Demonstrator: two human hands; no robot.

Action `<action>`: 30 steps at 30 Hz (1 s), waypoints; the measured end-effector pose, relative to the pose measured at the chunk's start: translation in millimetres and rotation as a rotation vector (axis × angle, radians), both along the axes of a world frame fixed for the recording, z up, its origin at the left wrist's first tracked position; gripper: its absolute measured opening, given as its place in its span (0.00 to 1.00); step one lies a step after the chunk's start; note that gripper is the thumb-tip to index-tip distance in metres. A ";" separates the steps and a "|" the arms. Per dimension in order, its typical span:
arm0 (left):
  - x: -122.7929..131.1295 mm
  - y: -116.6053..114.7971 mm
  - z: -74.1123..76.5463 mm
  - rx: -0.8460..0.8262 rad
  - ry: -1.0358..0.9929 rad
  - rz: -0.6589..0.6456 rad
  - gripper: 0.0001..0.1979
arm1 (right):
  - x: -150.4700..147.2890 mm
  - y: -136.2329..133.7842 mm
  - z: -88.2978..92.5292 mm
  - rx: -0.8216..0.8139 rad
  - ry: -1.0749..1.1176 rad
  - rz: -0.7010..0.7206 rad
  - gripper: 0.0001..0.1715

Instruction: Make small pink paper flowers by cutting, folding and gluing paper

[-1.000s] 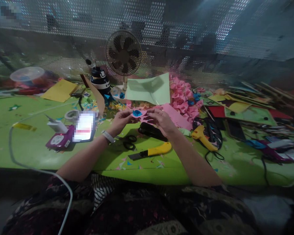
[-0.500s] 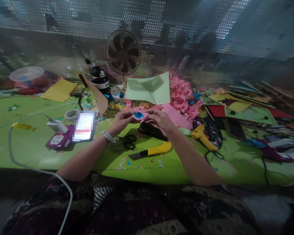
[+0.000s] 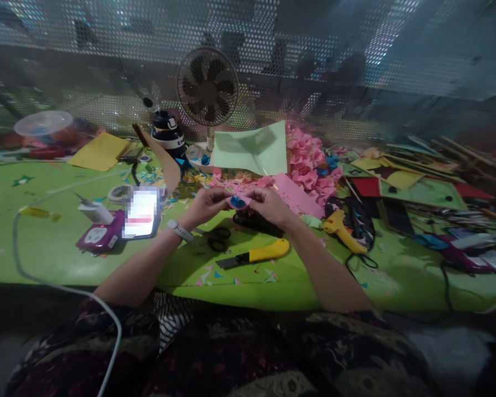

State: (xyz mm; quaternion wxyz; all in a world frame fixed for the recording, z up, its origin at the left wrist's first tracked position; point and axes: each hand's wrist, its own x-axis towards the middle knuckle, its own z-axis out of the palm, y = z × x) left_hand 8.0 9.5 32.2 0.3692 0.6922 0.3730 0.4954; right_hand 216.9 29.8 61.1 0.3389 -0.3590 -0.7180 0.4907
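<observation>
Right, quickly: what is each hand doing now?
Left hand: closed, pinching the pink-and-blue paper flower.
Right hand: closed, pinching the same paper flower.

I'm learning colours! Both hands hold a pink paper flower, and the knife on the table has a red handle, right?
No: the head view shows the knife has a yellow handle, not red. The left hand and right hand hold the pink paper flower.
</observation>
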 end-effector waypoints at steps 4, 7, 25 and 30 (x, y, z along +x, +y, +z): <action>-4.2 1.5 -2.2 0.062 0.095 0.030 0.12 | 1.8 0.3 1.1 0.215 -0.145 -0.007 0.10; -4.8 1.1 -2.3 0.094 0.136 0.056 0.10 | 0.8 -1.0 1.0 0.316 -0.228 -0.013 0.08; 10.8 -6.5 7.9 -0.211 -0.212 -0.010 0.15 | -11.5 -8.8 -4.1 -0.092 0.095 -0.020 0.14; 13.5 -6.7 6.0 -0.225 -0.195 0.054 0.14 | -11.5 -6.7 -6.9 0.174 -0.055 -0.123 0.10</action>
